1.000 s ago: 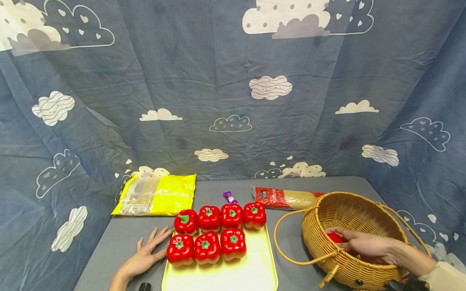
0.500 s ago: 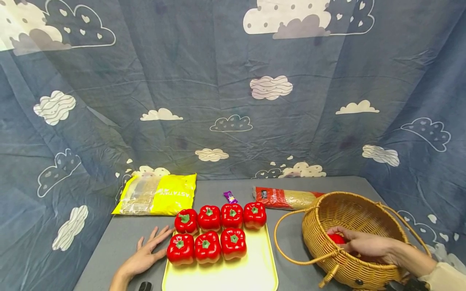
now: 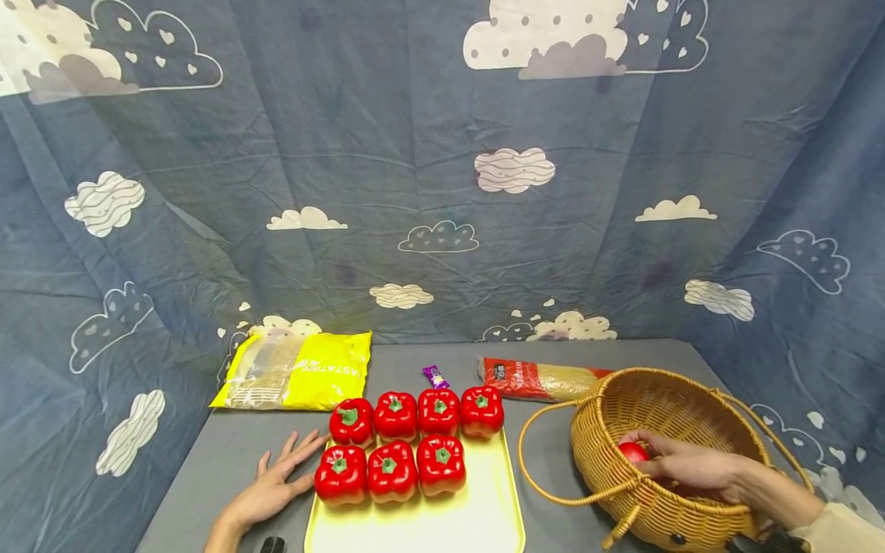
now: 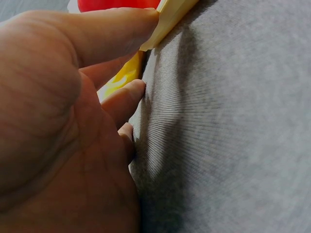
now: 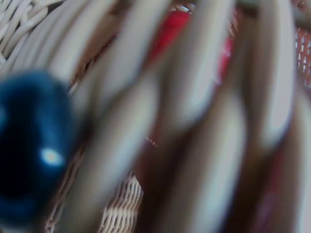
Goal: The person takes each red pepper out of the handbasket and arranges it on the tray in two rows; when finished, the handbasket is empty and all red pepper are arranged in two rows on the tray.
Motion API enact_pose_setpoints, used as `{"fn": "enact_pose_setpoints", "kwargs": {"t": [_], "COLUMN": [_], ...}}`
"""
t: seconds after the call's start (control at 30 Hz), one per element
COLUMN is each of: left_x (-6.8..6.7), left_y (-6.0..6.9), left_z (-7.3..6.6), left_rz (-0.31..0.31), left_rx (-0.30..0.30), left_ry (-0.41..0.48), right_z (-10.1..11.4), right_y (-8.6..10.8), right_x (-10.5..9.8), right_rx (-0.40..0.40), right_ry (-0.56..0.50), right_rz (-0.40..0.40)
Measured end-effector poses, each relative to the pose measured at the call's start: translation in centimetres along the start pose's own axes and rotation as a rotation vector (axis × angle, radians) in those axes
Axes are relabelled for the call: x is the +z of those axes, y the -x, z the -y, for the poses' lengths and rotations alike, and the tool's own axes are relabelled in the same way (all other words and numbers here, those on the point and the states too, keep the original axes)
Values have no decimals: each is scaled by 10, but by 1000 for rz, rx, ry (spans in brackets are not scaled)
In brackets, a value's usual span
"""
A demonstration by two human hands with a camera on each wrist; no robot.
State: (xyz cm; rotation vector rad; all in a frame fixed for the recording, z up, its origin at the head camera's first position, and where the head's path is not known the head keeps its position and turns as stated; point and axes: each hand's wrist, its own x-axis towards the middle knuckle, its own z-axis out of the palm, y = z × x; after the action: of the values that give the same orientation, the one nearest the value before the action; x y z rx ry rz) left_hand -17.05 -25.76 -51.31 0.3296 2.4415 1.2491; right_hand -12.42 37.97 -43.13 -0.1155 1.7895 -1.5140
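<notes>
My right hand [image 3: 698, 468] reaches into a tilted wicker basket [image 3: 601, 461] at the right, its fingers and thumb gripping a glossy red bell pepper [image 3: 634, 452]. Most of that pepper is hidden by the hand and the basket wall. Through blurred wicker in the right wrist view, bits of red [image 5: 170, 34] show. Several red bell peppers with green stems [image 3: 392, 470] stand in two rows on a pale yellow tray [image 3: 477, 514]. Beside the tray's left edge, my left hand [image 3: 266, 491] lies with fingers spread; its thumb touches the tray rim [image 4: 167, 19] in the left wrist view.
A yellow pasta bag [image 3: 297, 372] lies at the back left. Behind the tray are a small purple wrapped candy [image 3: 435, 376] and a red packet of noodles [image 3: 539, 379]. The basket's loop handle [image 3: 528, 461] sticks out toward the tray. A cloud-print cloth hangs behind.
Inside the basket, the right hand has lifted slightly with the red bell pepper, which now catches more light. The left hand and the tray's peppers stay put; the head view has shifted a little.
</notes>
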Motion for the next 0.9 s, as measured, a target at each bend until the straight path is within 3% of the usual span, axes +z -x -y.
{"fn": "enact_pose_setpoints", "kwargs": {"t": [0.3,0.67,0.9], "left_x": [-1,-1,0], "left_y": [-1,-2,-1], "left_z": [2,1,4], "left_rz": [-1,-7,-8], "left_rx": [-8,-16,3], "left_ry": [-4,-17,5], "right_z": [12,23,27], "right_y": [2,8,14], "right_x": [2,-5,-6], "right_rx": [-27,-73,-41], "right_ry": [83,139,186], "right_rz": [-152,-175,-241]}}
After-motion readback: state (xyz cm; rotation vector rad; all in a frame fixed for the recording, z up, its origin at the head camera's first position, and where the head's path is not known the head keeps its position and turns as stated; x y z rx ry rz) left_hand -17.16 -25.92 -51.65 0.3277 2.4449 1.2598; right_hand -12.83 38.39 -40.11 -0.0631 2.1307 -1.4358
